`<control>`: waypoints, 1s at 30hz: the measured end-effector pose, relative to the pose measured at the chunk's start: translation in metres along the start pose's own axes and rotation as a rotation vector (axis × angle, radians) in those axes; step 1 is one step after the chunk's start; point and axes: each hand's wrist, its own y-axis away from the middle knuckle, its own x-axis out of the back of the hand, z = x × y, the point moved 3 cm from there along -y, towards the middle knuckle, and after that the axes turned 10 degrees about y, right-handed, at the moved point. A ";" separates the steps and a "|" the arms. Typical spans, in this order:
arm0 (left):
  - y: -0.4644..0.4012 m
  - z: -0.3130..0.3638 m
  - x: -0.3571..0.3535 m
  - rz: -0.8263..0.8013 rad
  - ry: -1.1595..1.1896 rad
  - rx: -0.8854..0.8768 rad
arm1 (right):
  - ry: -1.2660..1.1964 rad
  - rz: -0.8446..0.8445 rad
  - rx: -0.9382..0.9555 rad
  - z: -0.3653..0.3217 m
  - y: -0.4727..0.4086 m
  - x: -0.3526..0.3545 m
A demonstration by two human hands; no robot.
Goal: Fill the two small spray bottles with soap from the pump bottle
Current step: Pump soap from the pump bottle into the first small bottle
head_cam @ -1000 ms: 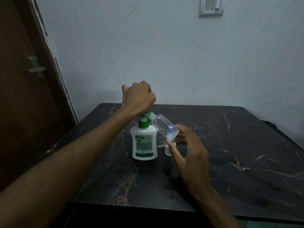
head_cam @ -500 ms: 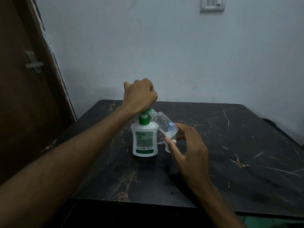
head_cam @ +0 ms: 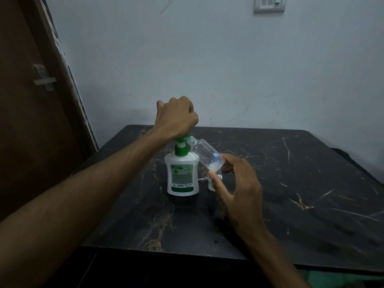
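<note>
A white pump bottle [head_cam: 182, 177] with a green pump head [head_cam: 184, 140] stands near the middle of the black table [head_cam: 291, 183]. My left hand [head_cam: 176, 118] is a fist resting on top of the pump head. My right hand [head_cam: 234, 183] pinches the base of a small clear spray bottle [head_cam: 205, 154] between thumb and fingers. That bottle is tilted, with its open mouth against the pump nozzle. A little white soap lies in its lower end. A small white object [head_cam: 212, 186] stands on the table behind my right hand, mostly hidden.
The table stands against a pale wall with a switch plate [head_cam: 269, 4] high up. A brown door [head_cam: 31, 100] with a metal handle is at the left. The table's front edge [head_cam: 166, 253] lies close below my arms.
Both hands keep the same hold on the pump head and the small bottle. The view has shifted a little; nothing else has visibly moved.
</note>
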 end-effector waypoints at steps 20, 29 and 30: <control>0.002 0.010 0.006 0.000 -0.047 -0.049 | 0.027 0.027 0.015 -0.003 0.000 0.003; 0.002 0.010 0.006 0.001 -0.058 -0.080 | 0.038 0.024 0.016 -0.001 0.000 0.002; 0.001 0.010 0.006 0.002 -0.050 -0.075 | 0.039 0.024 0.013 -0.001 0.000 0.002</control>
